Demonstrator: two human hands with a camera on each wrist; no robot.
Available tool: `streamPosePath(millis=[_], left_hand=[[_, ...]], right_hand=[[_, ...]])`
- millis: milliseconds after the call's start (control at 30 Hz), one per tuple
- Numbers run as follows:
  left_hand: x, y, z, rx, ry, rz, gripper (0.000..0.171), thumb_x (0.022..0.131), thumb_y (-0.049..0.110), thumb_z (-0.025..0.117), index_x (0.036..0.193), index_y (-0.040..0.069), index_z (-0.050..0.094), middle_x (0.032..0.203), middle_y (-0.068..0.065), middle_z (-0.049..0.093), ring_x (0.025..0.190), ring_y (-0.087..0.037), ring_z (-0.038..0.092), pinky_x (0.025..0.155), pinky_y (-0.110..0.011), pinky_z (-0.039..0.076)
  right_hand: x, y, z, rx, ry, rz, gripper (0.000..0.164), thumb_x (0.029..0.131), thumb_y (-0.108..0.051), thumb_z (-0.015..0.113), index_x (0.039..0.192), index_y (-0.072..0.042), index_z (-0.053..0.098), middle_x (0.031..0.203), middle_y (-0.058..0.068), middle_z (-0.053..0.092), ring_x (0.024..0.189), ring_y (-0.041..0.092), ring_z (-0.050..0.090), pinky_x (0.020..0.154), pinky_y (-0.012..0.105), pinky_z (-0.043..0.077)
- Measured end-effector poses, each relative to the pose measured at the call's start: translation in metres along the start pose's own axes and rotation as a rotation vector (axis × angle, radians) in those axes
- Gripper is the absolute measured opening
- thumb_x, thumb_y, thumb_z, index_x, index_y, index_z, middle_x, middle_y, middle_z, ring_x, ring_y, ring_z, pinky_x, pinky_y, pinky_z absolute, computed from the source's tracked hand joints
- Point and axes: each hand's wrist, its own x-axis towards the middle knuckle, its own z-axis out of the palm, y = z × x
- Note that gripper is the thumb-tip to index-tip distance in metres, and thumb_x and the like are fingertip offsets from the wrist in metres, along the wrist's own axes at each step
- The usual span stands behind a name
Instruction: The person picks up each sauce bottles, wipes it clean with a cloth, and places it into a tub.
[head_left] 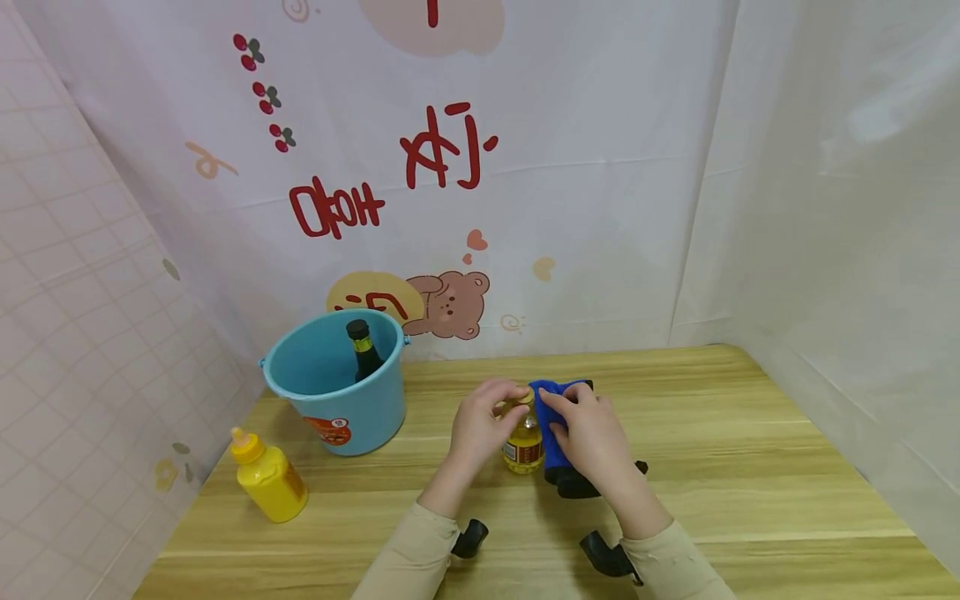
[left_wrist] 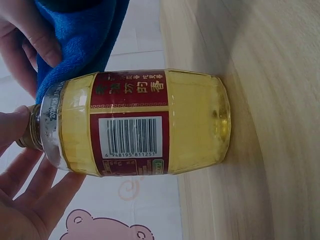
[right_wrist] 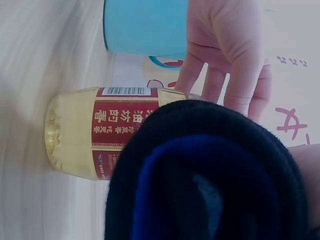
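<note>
A small bottle of yellow oil (head_left: 522, 454) with a dark red label stands upright on the table. My left hand (head_left: 480, 425) pinches its gold cap (left_wrist: 33, 131) between thumb and fingers; in the left wrist view, other fingers lie beside the neck. My right hand (head_left: 592, 433) holds a blue cloth (head_left: 552, 457) with a dark edge, close against the bottle's right side. From the right wrist camera the cloth (right_wrist: 210, 145) looks folded over, black outside and blue inside, hiding part of the bottle and most of the right hand.
A light blue bucket (head_left: 360, 421) stands at the back left with a dark, black-capped bottle (head_left: 366, 354) inside. Nearer, on the left, is a yellow squeeze bottle (head_left: 273, 483). A printed white sheet (head_left: 600, 250) hangs behind the wooden table (head_left: 750, 467).
</note>
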Motion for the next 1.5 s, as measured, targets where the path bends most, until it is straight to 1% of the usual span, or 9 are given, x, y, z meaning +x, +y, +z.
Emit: streamPosePath(millis=[267,367,467,633,767,900,1033,1200,1500], left_hand=[[0.000,0.000,0.000,-0.003,-0.004,-0.002,0.019,0.086,0.011,0.078,0.105,0.015,0.077,0.107,0.001,0.069,0.099,-0.016,0.065,0.073,-0.028,0.057],[0.000,0.000,0.000,0.000,-0.002,-0.005,0.019,0.086,0.011,0.078,0.105,0.015,0.077,0.107,0.001,0.069,0.098,-0.016,0.065,0.073,-0.028,0.056],[-0.001,0.000,0.001,0.001,-0.002,-0.009,0.019,0.086,0.012,0.078,0.105,0.016,0.077,0.107,0.001,0.069,0.098,-0.016,0.064,0.073,-0.028,0.056],[-0.001,0.001,0.000,-0.001,-0.005,-0.016,0.019,0.087,0.012,0.078,0.105,0.015,0.077,0.108,0.001,0.069,0.100,-0.016,0.064,0.074,-0.028,0.056],[-0.001,0.001,0.001,-0.001,-0.004,-0.018,0.018,0.087,0.012,0.078,0.105,0.014,0.077,0.109,0.000,0.069,0.100,-0.016,0.065,0.074,-0.028,0.057],[-0.001,0.001,0.001,-0.008,0.001,-0.010,0.019,0.086,0.011,0.078,0.105,0.014,0.076,0.108,0.000,0.069,0.099,-0.017,0.065,0.074,-0.029,0.057],[-0.001,0.000,0.001,-0.013,0.005,-0.003,0.019,0.086,0.011,0.078,0.105,0.013,0.076,0.108,0.000,0.069,0.099,-0.017,0.065,0.074,-0.029,0.057],[-0.001,-0.001,0.002,0.000,0.008,0.000,0.019,0.086,0.010,0.078,0.105,0.012,0.076,0.108,-0.001,0.069,0.100,-0.017,0.065,0.073,-0.029,0.057],[0.000,-0.002,0.002,0.003,0.003,-0.010,0.018,0.087,0.012,0.078,0.105,0.013,0.076,0.107,0.000,0.069,0.098,-0.016,0.065,0.074,-0.029,0.057]], right_hand=[[0.000,0.003,0.003,-0.038,0.010,-0.028,0.041,0.080,-0.007,0.083,0.119,-0.014,0.074,0.103,0.018,0.060,0.071,0.031,0.051,0.065,0.042,0.051],[0.000,0.005,0.004,-0.029,0.009,-0.031,0.041,0.079,-0.006,0.083,0.119,-0.014,0.074,0.102,0.018,0.060,0.071,0.031,0.052,0.064,0.042,0.051],[0.000,0.007,0.005,0.010,-0.004,-0.007,0.042,0.080,-0.006,0.082,0.120,-0.014,0.073,0.104,0.018,0.060,0.075,0.032,0.054,0.068,0.044,0.052],[-0.003,0.012,0.010,0.107,-0.018,0.043,0.043,0.082,-0.004,0.080,0.123,-0.011,0.071,0.105,0.017,0.060,0.084,0.035,0.058,0.075,0.048,0.051],[-0.004,0.017,0.015,0.189,-0.022,0.076,0.044,0.082,-0.003,0.079,0.125,-0.009,0.069,0.104,0.017,0.060,0.087,0.034,0.061,0.076,0.048,0.052],[-0.005,0.021,0.018,0.262,-0.058,0.124,0.044,0.085,-0.004,0.077,0.128,-0.008,0.067,0.108,0.018,0.060,0.093,0.036,0.062,0.079,0.049,0.053],[-0.006,0.024,0.020,0.291,-0.110,0.163,0.044,0.087,-0.006,0.076,0.129,-0.007,0.066,0.113,0.020,0.059,0.100,0.039,0.061,0.084,0.052,0.052],[-0.007,0.025,0.021,0.293,-0.161,0.188,0.042,0.087,-0.008,0.076,0.128,-0.006,0.066,0.113,0.020,0.059,0.099,0.039,0.062,0.084,0.053,0.052],[-0.009,0.027,0.027,0.249,-0.237,0.229,0.042,0.088,-0.010,0.075,0.129,-0.007,0.066,0.113,0.020,0.058,0.096,0.038,0.062,0.083,0.052,0.052]])
